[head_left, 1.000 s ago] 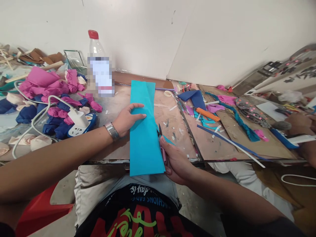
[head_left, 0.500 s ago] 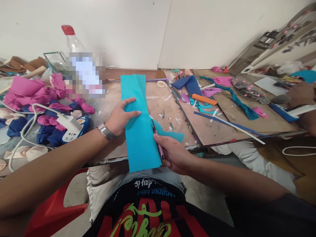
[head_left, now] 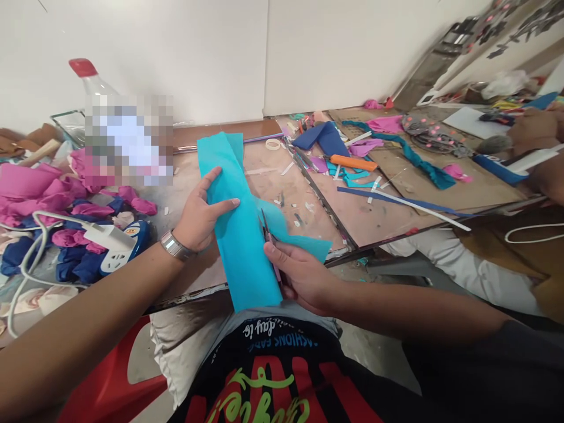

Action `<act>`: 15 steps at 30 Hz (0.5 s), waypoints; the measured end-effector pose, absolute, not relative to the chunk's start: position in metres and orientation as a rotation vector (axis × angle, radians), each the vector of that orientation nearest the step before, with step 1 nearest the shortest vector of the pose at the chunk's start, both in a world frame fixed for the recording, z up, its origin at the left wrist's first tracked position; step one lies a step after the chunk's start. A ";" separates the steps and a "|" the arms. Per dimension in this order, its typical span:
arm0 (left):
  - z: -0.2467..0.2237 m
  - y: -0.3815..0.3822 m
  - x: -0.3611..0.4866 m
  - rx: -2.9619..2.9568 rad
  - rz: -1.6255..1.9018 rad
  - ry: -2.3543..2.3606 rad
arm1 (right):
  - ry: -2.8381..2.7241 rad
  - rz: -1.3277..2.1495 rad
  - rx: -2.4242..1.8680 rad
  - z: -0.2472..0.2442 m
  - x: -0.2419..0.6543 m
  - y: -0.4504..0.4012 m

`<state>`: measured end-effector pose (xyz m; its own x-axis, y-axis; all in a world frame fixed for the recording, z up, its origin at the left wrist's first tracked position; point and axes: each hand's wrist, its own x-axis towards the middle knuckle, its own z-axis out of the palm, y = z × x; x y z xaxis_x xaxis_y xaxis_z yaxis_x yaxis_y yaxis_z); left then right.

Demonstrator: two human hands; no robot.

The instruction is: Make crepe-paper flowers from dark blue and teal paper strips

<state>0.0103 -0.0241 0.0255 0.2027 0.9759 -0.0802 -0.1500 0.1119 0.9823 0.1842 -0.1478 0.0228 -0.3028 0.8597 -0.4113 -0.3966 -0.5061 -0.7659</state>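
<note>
Firmly brace the blue sheet [head_left: 240, 247], laid across the near edge of the table [head_left: 198, 277] with one end overhanging. Press down with the left hand [head_left: 198, 214], thumb and forefinger spread wide on top; remaining fingers partly hidden, hold beneath not discernible. With the right hand [head_left: 308, 276] wrapped around the scissors [head_left: 270, 237], align the blades along the right side of the sheet. Cut in short, even closures. Fold the loose flap [head_left: 304, 239] clear of the blades, toward the table's right edge. Avoid buckling the overhanging end.
</note>
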 end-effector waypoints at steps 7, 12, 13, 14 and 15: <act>0.026 -0.020 0.009 1.049 1.217 0.921 | -0.706 1.963 -0.999 0.025 0.184 -0.156; 0.026 -0.015 0.005 0.879 1.109 0.757 | -0.673 1.926 -0.907 0.023 0.172 -0.157; 0.025 -0.015 0.004 0.854 1.068 0.727 | -0.687 1.901 -0.884 0.022 0.169 -0.157; 0.025 -0.015 0.003 0.833 1.039 0.704 | -0.713 1.866 -0.865 0.021 0.166 -0.157; 0.026 -0.015 0.002 0.817 1.021 0.688 | -0.750 1.822 -0.853 0.020 0.164 -0.157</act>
